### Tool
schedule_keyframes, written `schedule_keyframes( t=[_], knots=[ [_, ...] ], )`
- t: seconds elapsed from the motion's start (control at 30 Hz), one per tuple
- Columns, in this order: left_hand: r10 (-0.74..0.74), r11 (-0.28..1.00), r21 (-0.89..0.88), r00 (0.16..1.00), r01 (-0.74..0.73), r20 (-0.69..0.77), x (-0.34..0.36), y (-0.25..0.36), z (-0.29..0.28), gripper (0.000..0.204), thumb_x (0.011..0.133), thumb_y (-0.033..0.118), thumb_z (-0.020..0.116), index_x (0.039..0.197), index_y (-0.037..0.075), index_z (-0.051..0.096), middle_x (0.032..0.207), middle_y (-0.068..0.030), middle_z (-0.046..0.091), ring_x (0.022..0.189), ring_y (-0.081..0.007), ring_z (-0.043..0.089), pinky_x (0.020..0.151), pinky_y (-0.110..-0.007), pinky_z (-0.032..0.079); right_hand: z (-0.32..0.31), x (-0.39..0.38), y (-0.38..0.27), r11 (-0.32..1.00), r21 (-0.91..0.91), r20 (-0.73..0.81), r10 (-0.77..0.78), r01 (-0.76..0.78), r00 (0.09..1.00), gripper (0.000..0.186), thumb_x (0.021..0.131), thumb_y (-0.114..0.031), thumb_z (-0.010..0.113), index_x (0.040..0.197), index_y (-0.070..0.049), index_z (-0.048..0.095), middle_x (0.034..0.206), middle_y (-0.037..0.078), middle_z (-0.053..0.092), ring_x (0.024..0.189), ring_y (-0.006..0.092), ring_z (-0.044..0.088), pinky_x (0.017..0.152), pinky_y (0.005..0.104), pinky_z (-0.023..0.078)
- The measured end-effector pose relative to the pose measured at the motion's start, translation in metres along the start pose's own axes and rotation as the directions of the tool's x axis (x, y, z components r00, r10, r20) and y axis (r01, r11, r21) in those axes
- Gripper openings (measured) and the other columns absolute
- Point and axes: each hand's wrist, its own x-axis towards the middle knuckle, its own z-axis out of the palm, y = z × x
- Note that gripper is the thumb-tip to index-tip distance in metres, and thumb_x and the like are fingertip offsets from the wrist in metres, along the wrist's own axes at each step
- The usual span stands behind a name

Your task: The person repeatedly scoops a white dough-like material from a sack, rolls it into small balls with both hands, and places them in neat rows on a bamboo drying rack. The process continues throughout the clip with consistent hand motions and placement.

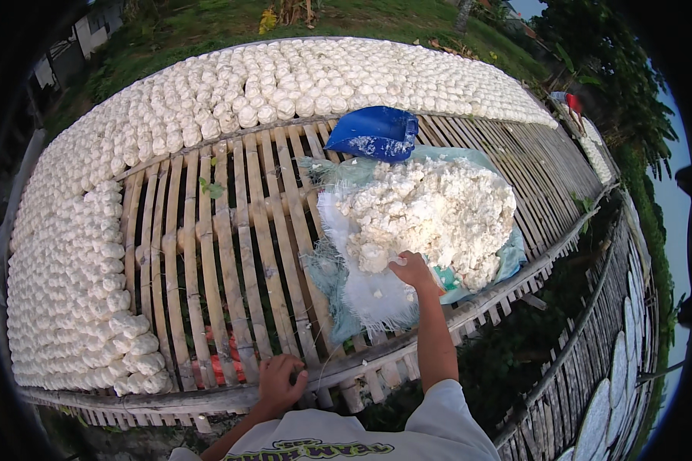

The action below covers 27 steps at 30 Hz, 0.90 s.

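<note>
A heap of white, crumbly, moist-looking mass [438, 215] lies on spread woven plastic sacks [334, 288] on a bamboo slat rack. My right hand [413, 270] reaches to the heap's near edge, its fingers closed around a small white clump of the mass. Lower left, my left hand [281, 381] is at the rack's front bamboo rail [346, 375]. Its fingers are curled, with something dark showing between thumb and fingers that I cannot make out. A blue plastic scoop [374, 134], smeared with white bits, lies behind the heap.
Rows of rounded white lumps [284, 81] cover the rack's far side and its left side [69, 292]. Gaps run between the bamboo slats [231, 230]. To the right, beyond a gap, stands another slatted rack [569, 384] with flat pale sheets. Red material [223, 361] shows below the slats.
</note>
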Motion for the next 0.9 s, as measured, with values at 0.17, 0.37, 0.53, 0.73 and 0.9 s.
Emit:
schedule_keyframes(
  t=[0.17,0.37,0.53,0.73,0.9],
  knots=[
    [-0.009,1.0,0.024,1.0,0.009,0.026,0.0,-0.001,0.002,0.021,0.087,0.025,0.073,0.102,0.01,0.069,0.107,-0.0058,0.069,0.105,-0.0279,0.065,0.096,-0.044,0.039,0.048,-0.019,-0.032,0.968,-0.052,-0.132,-0.252,0.247,0.959,0.082,0.076,-0.039,0.085,0.147,-0.011,0.056,0.151,0.021,0.053,0.137,0.0481,0.052,0.111,0.055,0.047],
    [-0.025,1.0,0.017,0.999,0.025,0.026,0.0,-0.002,0.003,0.02,0.086,0.026,0.074,0.099,0.012,0.07,0.104,-0.0043,0.069,0.104,-0.0275,0.065,0.095,-0.044,0.039,0.064,0.006,-0.042,0.97,0.141,-0.111,-0.184,0.199,0.977,0.089,0.074,-0.03,0.089,0.15,-0.007,0.05,0.138,0.027,0.064,0.126,0.0435,0.063,0.103,0.0511,0.054],
    [-0.003,1.0,0.024,1.0,0.003,-0.015,0.0,-0.004,0.006,0.019,0.087,0.026,0.074,0.099,0.012,0.069,0.103,-0.0039,0.069,0.101,-0.0269,0.065,0.094,-0.044,0.039,0.023,0.02,-0.053,0.983,0.18,-0.038,-0.014,0.021,0.999,0.093,0.072,-0.036,0.09,0.149,-0.003,0.049,0.125,0.028,0.071,0.118,0.0425,0.069,0.102,0.046,0.055],
    [-0.03,0.999,0.018,0.999,0.029,0.029,-0.003,-0.003,0.004,0.02,0.087,0.026,0.074,0.1,0.011,0.069,0.104,-0.0038,0.069,0.1,-0.0263,0.065,0.094,-0.044,0.039,-0.024,0.015,-0.06,0.991,0.135,0.099,-0.015,0.002,0.995,0.097,0.07,-0.039,0.087,0.15,-0.001,0.048,0.132,0.027,0.069,0.124,0.0415,0.067,0.106,0.0445,0.053],
    [-0.023,1.0,0.021,0.999,0.023,0.023,0.0,-0.002,0.003,0.021,0.087,0.026,0.075,0.1,0.011,0.069,0.103,-0.004,0.069,0.1,-0.0262,0.065,0.093,-0.044,0.039,-0.016,0.026,-0.042,0.931,0.345,0.026,-0.135,0.117,0.991,0.092,0.072,-0.033,0.088,0.15,0.002,0.052,0.131,0.026,0.07,0.122,0.0334,0.068,0.103,0.0392,0.053]
  ],
)
